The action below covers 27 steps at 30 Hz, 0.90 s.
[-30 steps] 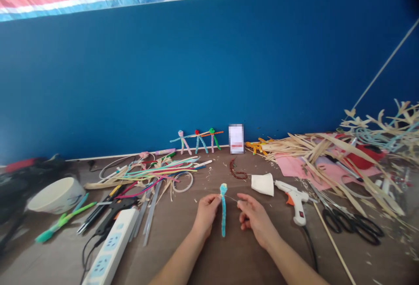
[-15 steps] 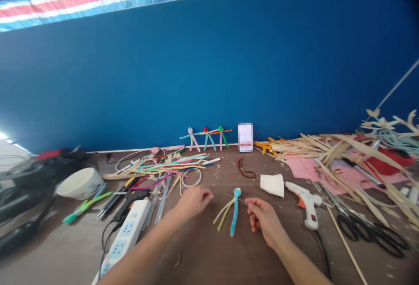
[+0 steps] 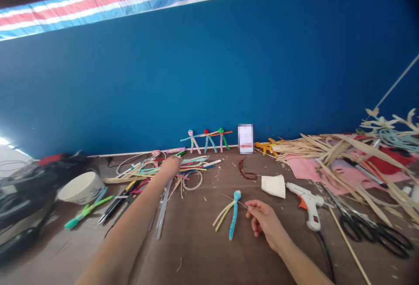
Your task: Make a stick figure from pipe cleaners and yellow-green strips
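My left hand (image 3: 170, 167) reaches onto the pile of coloured pipe cleaners and strips (image 3: 196, 162) at the back left; its fingertips are hidden. My right hand (image 3: 262, 217) pinches the end of a thin wire (image 3: 242, 204) just right of a small figure. That figure (image 3: 234, 215) has a light blue head and a blue leg, with pale and yellow-green strands spreading to the left. Three pipe-cleaner figures (image 3: 206, 141) stand side by side against the blue board, their arms stretched out.
A white glue gun (image 3: 310, 206), white cup (image 3: 273, 186) and black-handled scissors (image 3: 376, 232) lie right. Pale strips (image 3: 314, 147) cover pink sheets behind. A bowl (image 3: 81, 188), green stem (image 3: 88, 211) and cutters (image 3: 116, 202) are left. A beaded string (image 3: 246, 172) lies near the board.
My left hand has moved away from beside the figure, back and left to the pile, its forearm now covering the power strip. My right hand stays by the figure with the wire.
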Motion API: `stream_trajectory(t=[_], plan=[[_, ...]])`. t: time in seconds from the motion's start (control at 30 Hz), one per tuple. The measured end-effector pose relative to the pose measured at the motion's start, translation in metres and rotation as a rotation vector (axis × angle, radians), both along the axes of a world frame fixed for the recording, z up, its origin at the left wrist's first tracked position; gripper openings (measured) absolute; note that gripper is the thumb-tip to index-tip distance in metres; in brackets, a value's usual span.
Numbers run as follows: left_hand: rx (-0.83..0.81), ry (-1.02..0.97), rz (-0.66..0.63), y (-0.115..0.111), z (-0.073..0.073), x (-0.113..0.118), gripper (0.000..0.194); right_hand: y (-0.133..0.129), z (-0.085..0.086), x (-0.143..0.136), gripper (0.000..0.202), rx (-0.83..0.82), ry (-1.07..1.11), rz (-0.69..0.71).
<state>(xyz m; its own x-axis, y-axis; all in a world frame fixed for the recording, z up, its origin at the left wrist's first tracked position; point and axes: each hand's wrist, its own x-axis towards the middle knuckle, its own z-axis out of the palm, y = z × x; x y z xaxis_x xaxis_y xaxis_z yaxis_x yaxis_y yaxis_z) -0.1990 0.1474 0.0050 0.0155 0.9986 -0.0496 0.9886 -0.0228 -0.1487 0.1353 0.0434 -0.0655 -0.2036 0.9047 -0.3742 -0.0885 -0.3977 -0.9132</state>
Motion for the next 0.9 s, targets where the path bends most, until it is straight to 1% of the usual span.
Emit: stream_trajectory(t=[0.17,0.3,0.37,0.5,0.6,0.67,0.77,0.9], plan=[[0.004,0.068,-0.017,-0.002,-0.002,-0.002,0.023,0.0,-0.001,0.0,0.023,-0.002,0.0,0.023],[-0.006,0.064,0.0,-0.004,0.0,-0.007,0.018,0.0,0.0,0.0,0.022,0.007,0.001,0.033],[0.013,0.047,0.016,-0.004,0.003,-0.011,0.02,0.0,0.0,0.0,0.021,0.012,-0.004,0.036],[0.133,-0.012,0.004,-0.004,0.014,-0.021,0.029,0.0,0.001,0.0,0.021,0.014,-0.004,0.035],[0.226,-0.077,-0.048,-0.002,0.023,-0.028,0.032,-0.001,0.001,0.0,0.021,0.01,0.002,0.03],[0.261,-0.122,-0.082,0.001,0.026,-0.033,0.033,-0.001,0.001,0.0,0.021,0.008,0.0,0.027],[0.306,-0.177,-0.087,0.005,0.026,-0.037,0.034,-0.001,0.002,0.0,0.019,0.001,-0.002,0.023],[0.425,-0.207,0.013,0.008,0.021,-0.036,0.041,-0.002,0.003,0.0,0.019,0.001,0.003,0.016]])
